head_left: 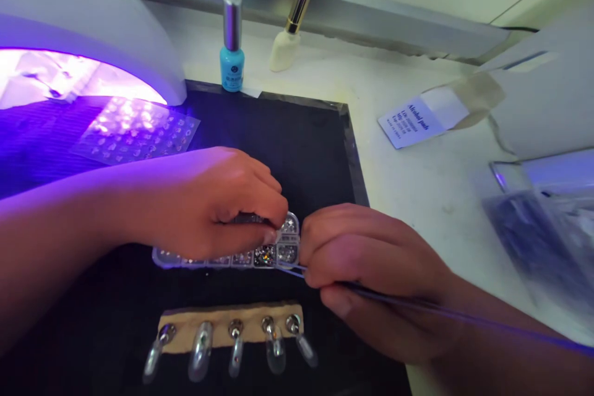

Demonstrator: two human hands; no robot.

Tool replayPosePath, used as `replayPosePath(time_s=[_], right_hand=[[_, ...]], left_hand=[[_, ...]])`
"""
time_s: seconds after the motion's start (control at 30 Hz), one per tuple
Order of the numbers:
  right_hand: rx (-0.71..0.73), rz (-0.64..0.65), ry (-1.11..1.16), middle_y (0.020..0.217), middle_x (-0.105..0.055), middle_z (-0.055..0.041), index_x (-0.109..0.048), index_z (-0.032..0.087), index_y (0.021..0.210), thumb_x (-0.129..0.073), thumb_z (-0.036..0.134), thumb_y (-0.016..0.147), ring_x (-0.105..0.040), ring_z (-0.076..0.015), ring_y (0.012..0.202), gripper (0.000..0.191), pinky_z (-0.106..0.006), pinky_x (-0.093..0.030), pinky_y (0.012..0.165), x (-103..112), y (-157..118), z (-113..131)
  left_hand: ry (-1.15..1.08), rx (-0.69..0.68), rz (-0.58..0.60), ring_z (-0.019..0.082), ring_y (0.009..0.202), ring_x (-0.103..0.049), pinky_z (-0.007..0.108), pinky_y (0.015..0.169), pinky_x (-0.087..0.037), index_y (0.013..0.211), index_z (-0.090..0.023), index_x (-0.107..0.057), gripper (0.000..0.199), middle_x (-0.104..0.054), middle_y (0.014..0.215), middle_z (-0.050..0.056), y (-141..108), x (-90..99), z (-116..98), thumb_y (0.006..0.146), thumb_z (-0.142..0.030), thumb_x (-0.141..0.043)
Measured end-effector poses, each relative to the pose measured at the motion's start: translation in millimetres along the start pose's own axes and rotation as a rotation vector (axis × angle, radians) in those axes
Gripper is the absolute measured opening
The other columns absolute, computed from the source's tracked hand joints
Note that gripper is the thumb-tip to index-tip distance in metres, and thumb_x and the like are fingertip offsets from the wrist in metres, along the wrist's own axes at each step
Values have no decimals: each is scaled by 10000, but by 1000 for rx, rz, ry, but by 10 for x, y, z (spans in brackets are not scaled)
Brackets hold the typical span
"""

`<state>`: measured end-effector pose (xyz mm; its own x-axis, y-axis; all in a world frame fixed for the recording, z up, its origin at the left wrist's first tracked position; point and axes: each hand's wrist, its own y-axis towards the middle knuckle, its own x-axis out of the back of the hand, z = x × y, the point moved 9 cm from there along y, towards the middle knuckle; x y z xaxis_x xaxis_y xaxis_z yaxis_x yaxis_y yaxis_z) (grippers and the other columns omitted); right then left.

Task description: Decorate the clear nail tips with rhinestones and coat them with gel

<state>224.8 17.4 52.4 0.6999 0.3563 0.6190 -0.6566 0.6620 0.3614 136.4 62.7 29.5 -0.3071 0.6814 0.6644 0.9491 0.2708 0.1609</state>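
A clear compartment case of rhinestones (288, 252) lies on the black mat. Over it is my left hand (227, 204), covering much of its upper row. Its thumb and forefinger are closed at the case's right part, by a small clear lid. From the right, my right hand (375, 266) grips a pair of thin tweezers (292, 270). Their tips reach the lower edge of the case, beside a compartment of shiny stones. Closer to me, several clear false nails (201, 351) sit on metal stands along a tan strip (180, 337).
A glowing white nail lamp (153, 55) stands at the left, with a sticker sheet (139, 133) before it. A blue polish bottle (232, 62) and a cream bottle (285, 49) stand behind the mat (306, 142). An alcohol pad packet (417, 117) lies right.
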Motion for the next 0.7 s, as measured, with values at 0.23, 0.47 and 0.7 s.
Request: replayPosePath(time_s=[0.23,0.47,0.7], right_hand=[[77,-76,141,746,-615,-10,-593,171,903,-508,205,1032,-612,-121,697,159,-246,-524,662,56,47,76],[222,-176,145,732,-618,2,-617,166,898,-527,135,955,-596,-107,631,111,-238,-488,603,84,83,417],[232,-185,86,719,-610,4,-639,172,914,-544,171,974,-567,-101,569,112,-237,-429,531,206,-187,574]], left_hand=[[0,71,-26,143,759,-559,294,736,-408,821,-172,-670,195,-627,737,-4,-4,26,38,956,-164,-530],[87,259,-72,146,785,-624,256,687,-456,970,-174,-698,244,-704,878,28,-148,203,68,961,-340,-519],[192,342,-228,152,779,-595,281,688,-442,971,-183,-670,221,-659,882,22,-431,303,-453,932,-344,-523]])
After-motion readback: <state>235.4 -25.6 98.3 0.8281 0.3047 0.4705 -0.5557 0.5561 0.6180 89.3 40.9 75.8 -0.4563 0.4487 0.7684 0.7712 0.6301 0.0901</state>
